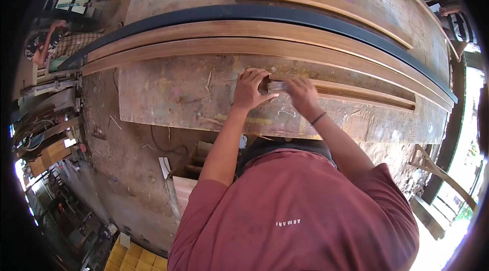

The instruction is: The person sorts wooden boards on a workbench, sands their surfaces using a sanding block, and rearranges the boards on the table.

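Note:
A short grooved wooden piece lies on the workbench just in front of me. My left hand is closed around its left end, thumb on the near side and fingers on the far side. Over the same piece, a little to the right, my right hand is smeared by motion, its fingers bent down. Under those fingers shows a pale flat piece, too blurred to name and pressed against the wood. The right hand's fingertips are partly hidden.
Two long wooden strips and a long dark bar stretch across the workbench beyond my hands. Farther back lies another wooden strip. One person sits at far left; another person is at far right.

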`<move>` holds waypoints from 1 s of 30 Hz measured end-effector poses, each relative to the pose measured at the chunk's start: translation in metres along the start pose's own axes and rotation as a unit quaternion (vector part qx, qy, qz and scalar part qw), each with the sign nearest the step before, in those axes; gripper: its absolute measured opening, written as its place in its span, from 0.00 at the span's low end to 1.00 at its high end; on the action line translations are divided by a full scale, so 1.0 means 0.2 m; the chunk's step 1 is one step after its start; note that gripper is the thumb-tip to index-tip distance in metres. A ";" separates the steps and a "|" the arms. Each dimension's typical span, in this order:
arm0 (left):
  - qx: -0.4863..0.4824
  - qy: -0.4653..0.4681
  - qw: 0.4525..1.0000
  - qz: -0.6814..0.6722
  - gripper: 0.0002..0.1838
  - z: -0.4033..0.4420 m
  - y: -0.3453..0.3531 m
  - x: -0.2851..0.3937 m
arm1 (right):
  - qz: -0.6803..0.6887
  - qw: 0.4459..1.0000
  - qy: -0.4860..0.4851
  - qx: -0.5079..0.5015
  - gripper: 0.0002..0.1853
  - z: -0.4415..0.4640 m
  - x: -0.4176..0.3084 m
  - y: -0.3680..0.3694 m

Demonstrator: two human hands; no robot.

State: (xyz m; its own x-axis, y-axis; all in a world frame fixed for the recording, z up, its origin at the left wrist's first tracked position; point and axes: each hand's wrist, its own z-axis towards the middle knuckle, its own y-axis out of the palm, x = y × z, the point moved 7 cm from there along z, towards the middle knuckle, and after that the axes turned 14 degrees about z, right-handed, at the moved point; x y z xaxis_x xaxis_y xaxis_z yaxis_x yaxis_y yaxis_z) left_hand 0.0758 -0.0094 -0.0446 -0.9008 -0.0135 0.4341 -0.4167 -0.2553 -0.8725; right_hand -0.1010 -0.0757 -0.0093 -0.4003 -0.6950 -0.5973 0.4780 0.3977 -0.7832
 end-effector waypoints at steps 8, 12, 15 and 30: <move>-0.009 0.000 1.000 -0.008 0.41 0.03 -0.01 0.01 | 0.050 0.999 -0.003 0.000 0.15 0.06 -0.08 0.03; 0.000 0.005 1.000 -0.003 0.41 0.01 -0.03 0.00 | 0.155 0.983 0.044 0.088 0.08 0.10 -0.05 -0.10; 0.002 0.015 1.000 -0.020 0.42 0.02 -0.02 0.01 | 0.252 0.928 0.270 0.048 0.11 0.02 0.13 -0.28; -0.051 -0.186 0.863 -0.466 0.23 -0.01 0.14 0.48 | 0.632 0.719 0.280 0.066 0.17 -0.24 0.10 -0.35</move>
State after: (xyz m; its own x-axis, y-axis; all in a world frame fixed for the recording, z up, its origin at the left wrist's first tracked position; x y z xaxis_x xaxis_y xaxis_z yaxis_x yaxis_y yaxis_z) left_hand -0.0226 -0.0159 -0.0276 -0.0739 -0.1619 0.9840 -0.9655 -0.2356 -0.1113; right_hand -0.1802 -0.0877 0.0258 0.1860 0.5375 -0.8225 0.7922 0.4131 0.4491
